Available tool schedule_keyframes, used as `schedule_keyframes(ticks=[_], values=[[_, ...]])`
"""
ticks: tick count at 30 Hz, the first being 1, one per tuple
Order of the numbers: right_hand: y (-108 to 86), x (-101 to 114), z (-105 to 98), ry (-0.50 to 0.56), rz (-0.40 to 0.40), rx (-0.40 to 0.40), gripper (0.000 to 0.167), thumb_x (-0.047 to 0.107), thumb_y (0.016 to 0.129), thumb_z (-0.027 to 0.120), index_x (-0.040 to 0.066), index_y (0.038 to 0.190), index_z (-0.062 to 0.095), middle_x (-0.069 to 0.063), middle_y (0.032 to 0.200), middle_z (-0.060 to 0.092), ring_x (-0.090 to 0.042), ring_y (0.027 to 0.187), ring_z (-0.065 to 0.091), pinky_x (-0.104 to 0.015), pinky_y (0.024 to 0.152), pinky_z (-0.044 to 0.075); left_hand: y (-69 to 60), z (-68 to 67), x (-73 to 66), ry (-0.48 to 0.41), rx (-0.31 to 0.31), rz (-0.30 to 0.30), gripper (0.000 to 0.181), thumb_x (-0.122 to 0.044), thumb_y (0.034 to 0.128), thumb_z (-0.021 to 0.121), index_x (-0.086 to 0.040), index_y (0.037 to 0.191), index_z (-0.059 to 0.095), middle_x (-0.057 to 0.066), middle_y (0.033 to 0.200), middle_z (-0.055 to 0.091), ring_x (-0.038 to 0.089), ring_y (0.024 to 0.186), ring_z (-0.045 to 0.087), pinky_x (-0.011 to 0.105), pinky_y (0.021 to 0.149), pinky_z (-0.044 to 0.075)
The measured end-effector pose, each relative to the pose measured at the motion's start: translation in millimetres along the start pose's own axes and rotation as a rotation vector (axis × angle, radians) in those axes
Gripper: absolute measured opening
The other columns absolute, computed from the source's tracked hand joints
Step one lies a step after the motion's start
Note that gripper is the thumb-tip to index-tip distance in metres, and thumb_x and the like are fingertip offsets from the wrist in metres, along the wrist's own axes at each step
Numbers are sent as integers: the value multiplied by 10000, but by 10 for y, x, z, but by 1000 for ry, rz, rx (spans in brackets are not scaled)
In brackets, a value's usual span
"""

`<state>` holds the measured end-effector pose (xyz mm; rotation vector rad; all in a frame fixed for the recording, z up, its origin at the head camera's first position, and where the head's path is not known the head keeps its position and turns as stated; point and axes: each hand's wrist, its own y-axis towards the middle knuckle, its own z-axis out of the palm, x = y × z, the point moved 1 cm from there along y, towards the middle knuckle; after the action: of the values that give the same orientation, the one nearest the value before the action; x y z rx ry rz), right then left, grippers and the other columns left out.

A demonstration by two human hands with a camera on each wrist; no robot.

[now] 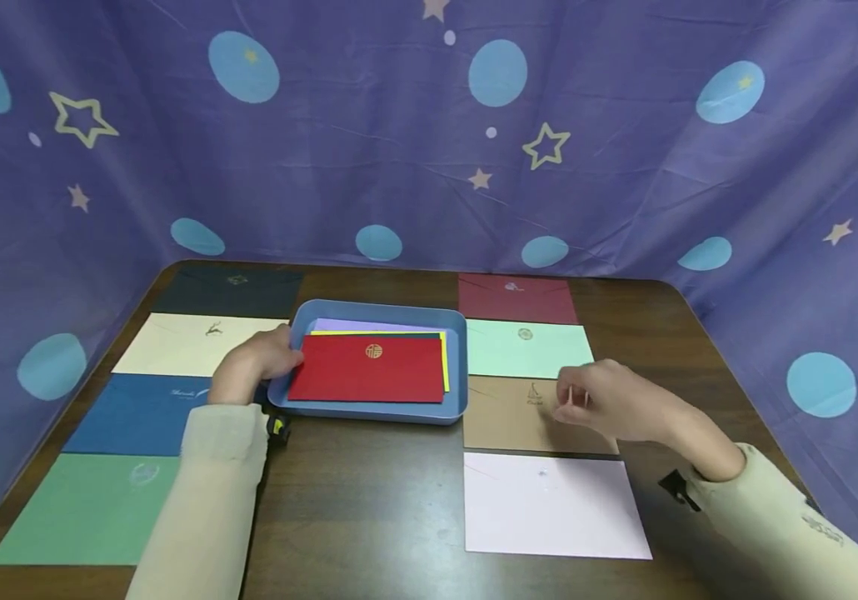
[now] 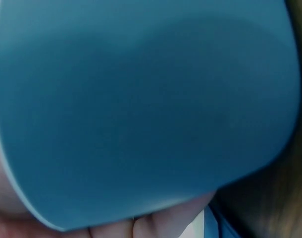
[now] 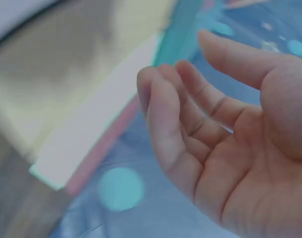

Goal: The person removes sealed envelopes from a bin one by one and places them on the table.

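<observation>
My left hand (image 1: 260, 362) grips the left edge of a blue tray (image 1: 376, 411); in the left wrist view the tray (image 2: 151, 109) fills most of the picture, with fingers (image 2: 166, 218) along its edge. Inside the tray lie a red envelope (image 1: 369, 375) with a gold emblem, a yellow one (image 1: 446, 367) and a purple one (image 1: 354, 324) beneath. Over the right part of a brown envelope (image 1: 504, 417) hangs my right hand (image 1: 616, 400), fingers loosely bent. The right wrist view shows the right hand (image 3: 225, 134) holding nothing.
Left of the tray lie dark green (image 1: 204, 292), cream (image 1: 174, 343), blue (image 1: 129, 417) and green (image 1: 77, 508) envelopes. On the right are dark red (image 1: 481, 298), mint (image 1: 496, 354) and pale pink (image 1: 549, 517) ones. A purple patterned curtain (image 1: 399, 150) surrounds the wooden table (image 1: 354, 500).
</observation>
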<state>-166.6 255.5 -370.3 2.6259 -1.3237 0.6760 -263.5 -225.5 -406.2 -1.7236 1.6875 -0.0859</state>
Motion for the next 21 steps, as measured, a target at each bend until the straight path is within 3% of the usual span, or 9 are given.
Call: schedule_keyframes(ticks=[10, 15, 21], values=[[825, 465, -33, 73, -131, -85, 91, 104, 938, 783, 104, 999, 716, 28, 944, 715, -124, 804, 715, -308, 773, 585, -38, -12, -24, 23, -22, 48, 552, -169, 1040, 498, 189, 1438, 364, 291, 1153, 571, 364, 979, 586, 434, 794, 502], [1192, 576, 51, 58, -134, -83, 138, 106, 946, 784, 63, 1062, 721, -49, 1037, 734, -183, 874, 729, -346, 853, 582, -23, -21, -35, 35, -33, 55, 514, -166, 1035, 501, 187, 1394, 397, 249, 1055, 573, 330, 915, 586, 397, 748, 488], [1594, 607, 240, -54, -99, -17, 307, 152, 966, 768, -8, 1222, 713, -146, 1203, 725, -302, 1073, 682, -434, 984, 535, -25, -13, -3, 41, -25, 48, 515, -168, 1037, 504, 190, 1392, 395, 256, 1072, 571, 343, 944, 583, 406, 765, 492]])
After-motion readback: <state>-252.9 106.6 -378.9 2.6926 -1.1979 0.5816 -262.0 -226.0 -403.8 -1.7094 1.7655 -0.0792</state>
